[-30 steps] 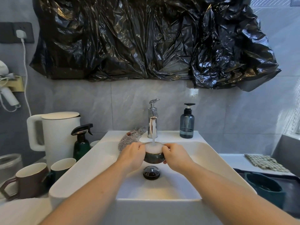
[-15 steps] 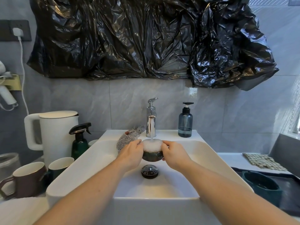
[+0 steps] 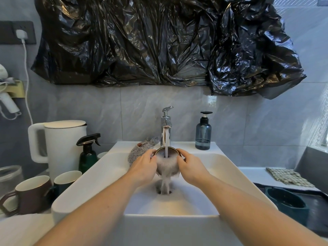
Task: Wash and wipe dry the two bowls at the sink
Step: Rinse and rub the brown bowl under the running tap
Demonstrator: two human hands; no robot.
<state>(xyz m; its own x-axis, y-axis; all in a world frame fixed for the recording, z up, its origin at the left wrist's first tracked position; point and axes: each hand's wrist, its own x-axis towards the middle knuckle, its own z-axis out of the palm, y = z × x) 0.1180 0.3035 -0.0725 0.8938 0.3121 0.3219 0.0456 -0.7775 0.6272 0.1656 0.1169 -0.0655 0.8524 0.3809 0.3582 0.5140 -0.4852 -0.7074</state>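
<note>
A small dark bowl (image 3: 167, 155) with a gold rim is held under the running chrome tap (image 3: 166, 127), tilted toward me. Water pours over its near edge into the drain (image 3: 164, 189) of the white sink (image 3: 88, 183). My left hand (image 3: 143, 165) grips the bowl's left side and my right hand (image 3: 190, 166) grips its right side. A second, dark green bowl (image 3: 285, 201) sits on a black tray (image 3: 317, 206) to the right of the sink. A patterned cloth (image 3: 142, 148) lies bunched on the sink's back ledge.
A blue soap dispenser (image 3: 203, 133) stands right of the tap. Left of the sink are a white kettle (image 3: 62, 142), a green spray bottle (image 3: 88, 153), a brown mug (image 3: 31, 194) and a green mug (image 3: 66, 180). A checked cloth (image 3: 287, 176) lies at the right.
The bowl, level and brimming with foamy water before, is now tipped toward me, and the water spills out over its front into the drain. Both hands keep their hold.
</note>
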